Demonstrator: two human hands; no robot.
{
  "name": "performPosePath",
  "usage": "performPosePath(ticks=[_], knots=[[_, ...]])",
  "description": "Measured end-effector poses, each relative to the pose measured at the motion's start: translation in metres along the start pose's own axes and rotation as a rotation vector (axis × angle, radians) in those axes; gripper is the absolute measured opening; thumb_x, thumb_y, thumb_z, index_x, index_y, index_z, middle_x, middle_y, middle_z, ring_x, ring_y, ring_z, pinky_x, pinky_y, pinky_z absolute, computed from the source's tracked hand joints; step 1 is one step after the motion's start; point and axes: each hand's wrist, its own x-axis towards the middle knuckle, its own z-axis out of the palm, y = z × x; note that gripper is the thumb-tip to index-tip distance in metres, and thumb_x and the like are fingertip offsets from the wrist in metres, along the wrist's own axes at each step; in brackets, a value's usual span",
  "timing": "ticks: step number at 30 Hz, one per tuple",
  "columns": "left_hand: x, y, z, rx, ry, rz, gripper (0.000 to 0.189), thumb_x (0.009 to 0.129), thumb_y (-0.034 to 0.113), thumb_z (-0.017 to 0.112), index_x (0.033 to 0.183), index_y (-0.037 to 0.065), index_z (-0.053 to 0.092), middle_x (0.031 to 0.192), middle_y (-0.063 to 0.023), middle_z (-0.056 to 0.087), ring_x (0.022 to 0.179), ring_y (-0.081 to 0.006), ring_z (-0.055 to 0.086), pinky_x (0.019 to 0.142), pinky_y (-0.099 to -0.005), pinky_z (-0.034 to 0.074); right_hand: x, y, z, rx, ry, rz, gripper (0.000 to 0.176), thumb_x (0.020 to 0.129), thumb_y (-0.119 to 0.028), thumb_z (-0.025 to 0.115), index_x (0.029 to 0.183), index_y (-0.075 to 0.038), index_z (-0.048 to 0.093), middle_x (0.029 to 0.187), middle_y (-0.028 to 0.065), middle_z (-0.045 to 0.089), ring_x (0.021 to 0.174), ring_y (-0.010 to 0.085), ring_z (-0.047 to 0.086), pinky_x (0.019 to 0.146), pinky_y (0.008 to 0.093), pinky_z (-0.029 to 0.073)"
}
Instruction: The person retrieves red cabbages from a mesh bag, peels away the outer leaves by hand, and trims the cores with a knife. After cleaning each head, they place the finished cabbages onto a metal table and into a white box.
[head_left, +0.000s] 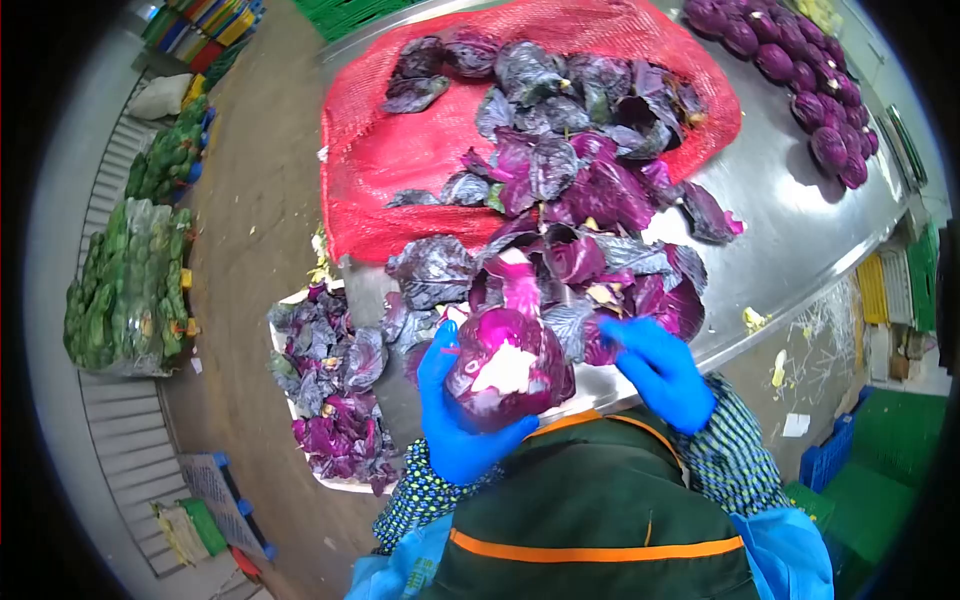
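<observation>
Cradling a purple cabbage in the left hand, low over the near edge of the metal table and just in front of the dark green apron. Cupping it from the left and from below, palm turning inward, with the gloved fingers rising along its left side and the thumb stretching beneath its near side toward the right. Closing those fingers around the cabbage, and turning its pale, bare patch upward.

Holding the right hand apart from the cabbage, to its right, near the table's near edge. Pointing its gloved fingers forward and toward the left, back of the hand facing up, fingers partly bending and parting, gripping nothing visible. Hovering by or brushing the dark purple leaves; contact impossible to tell. Bending both forearms inward from the sides, in patterned sleeves.

Facing the loose leaves, spreading in a heap beyond the cabbage and reaching onto a red mesh bag, which is lying flat across the far left part of the table. Having a white-rimmed tray full of leaves to the left of the table, and a cluster of purple heads resting at its far right.
</observation>
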Motion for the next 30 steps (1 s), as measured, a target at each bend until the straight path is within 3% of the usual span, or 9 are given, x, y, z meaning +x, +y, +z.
performPosePath(ticks=[3, 7, 11, 13, 14, 20, 25, 27, 30], knots=[[0.004, -0.002, 0.001, -0.156, 0.101, -0.007, 0.099, 0.058, 0.01, 0.083, 0.135, 0.005, 0.022, 0.142, -0.0211, 0.022, 0.129, -0.0317, 0.03, 0.104, -0.0429, 0.031, -0.012, -0.009, -0.016, -0.145, -0.199, -0.076, 0.04, 0.079, -0.01, 0.064, 0.119, -0.014, 0.059, 0.08, 0.0075, 0.059, 0.066, 0.0218, 0.057, 0.057, 0.0325, 0.046], [0.006, -0.001, 0.005, 0.001, 0.105, 0.069, 0.104, 0.056, 0.013, 0.084, 0.137, 0.004, 0.02, 0.144, -0.0163, 0.022, 0.128, -0.0292, 0.033, 0.105, -0.0433, 0.031, -0.011, -0.002, -0.019, -0.26, -0.195, -0.095, 0.04, 0.077, -0.013, 0.065, 0.117, -0.016, 0.061, 0.078, 0.0067, 0.059, 0.066, 0.0233, 0.057, 0.056, 0.0342, 0.047], [0.002, -0.003, 0.005, 0.088, 0.103, 0.069, 0.103, 0.055, 0.012, 0.085, 0.136, 0.004, 0.022, 0.143, -0.0172, 0.024, 0.128, -0.0292, 0.032, 0.105, -0.0428, 0.03, -0.014, 0.016, 0.012, -0.193, 0.055, -0.121, 0.034, 0.084, -0.016, 0.061, 0.117, -0.012, 0.059, 0.077, 0.005, 0.059, 0.064, 0.0164, 0.057, 0.054, 0.0287, 0.045], [0.003, 0.0, 0.009, 0.197, 0.183, 0.121, 0.1, 0.054, 0.012, 0.085, 0.134, 0.005, 0.026, 0.141, -0.0181, 0.026, 0.128, -0.0303, 0.032, 0.105, -0.0433, 0.029, -0.009, 0.025, 0.021, 0.978, 0.601, 0.705, 0.031, 0.088, -0.015, 0.058, 0.118, -0.007, 0.056, 0.081, 0.0021, 0.059, 0.065, 0.0107, 0.055, 0.054, 0.0256, 0.045], [0.0, -0.002, 0.009, 0.231, 0.185, 0.127, 0.095, 0.053, 0.011, 0.085, 0.13, 0.006, 0.03, 0.138, -0.0188, 0.029, 0.128, -0.0327, 0.032, 0.105, -0.0445, 0.028, -0.005, 0.022, 0.019, 0.791, 0.503, 0.735, 0.032, 0.088, -0.017, 0.059, 0.117, -0.005, 0.054, 0.083, 0.0005, 0.058, 0.066, 0.0059, 0.053, 0.057, 0.022, 0.045], [0.002, 0.003, 0.016, 0.467, 0.153, 0.341, 0.094, 0.051, 0.014, 0.086, 0.129, 0.012, 0.034, 0.134, -0.0192, 0.031, 0.126, -0.0357, 0.033, 0.103, -0.0475, 0.031, 0.024, -0.031, 0.029, 0.458, -0.018, 0.52, 0.023, 0.082, -0.018, 0.065, 0.098, -0.002, 0.058, 0.081, 0.0031, 0.059, 0.075, 0.0094, 0.056, 0.066, 0.0263, 0.046], [-0.003, 0.001, 0.009, 0.434, 0.076, 0.384, 0.095, 0.052, 0.016, 0.087, 0.131, 0.016, 0.033, 0.136, -0.0186, 0.028, 0.126, -0.0357, 0.033, 0.103, -0.0478, 0.031, 0.02, -0.021, 0.032, 0.14, 0.06, 0.343, 0.015, 0.081, -0.014, 0.064, 0.087, -0.001, 0.059, 0.078, 0.007, 0.058, 0.072, 0.0123, 0.057, 0.065, 0.0277, 0.046], [-0.003, 0.0, 0.013, 0.42, 0.101, 0.379, 0.096, 0.054, 0.017, 0.086, 0.132, 0.014, 0.031, 0.136, -0.0189, 0.028, 0.126, -0.0348, 0.032, 0.104, -0.0476, 0.031, 0.014, -0.013, 0.031, 0.376, 0.131, 0.489, 0.014, 0.082, -0.012, 0.062, 0.092, -0.003, 0.06, 0.078, 0.0086, 0.058, 0.069, 0.015, 0.057, 0.061, 0.0285, 0.046], [-0.008, -0.007, 0.018, 0.229, 0.16, 0.146, 0.094, 0.054, 0.017, 0.087, 0.129, 0.006, 0.031, 0.131, -0.0188, 0.033, 0.122, -0.0347, 0.036, 0.101, -0.0445, 0.033, 0.011, -0.022, 0.022, 0.249, 0.154, 0.212, 0.028, 0.083, -0.011, 0.061, 0.111, -0.008, 0.058, 0.075, 0.0087, 0.055, 0.068, 0.017, 0.055, 0.057, 0.0288, 0.046]])
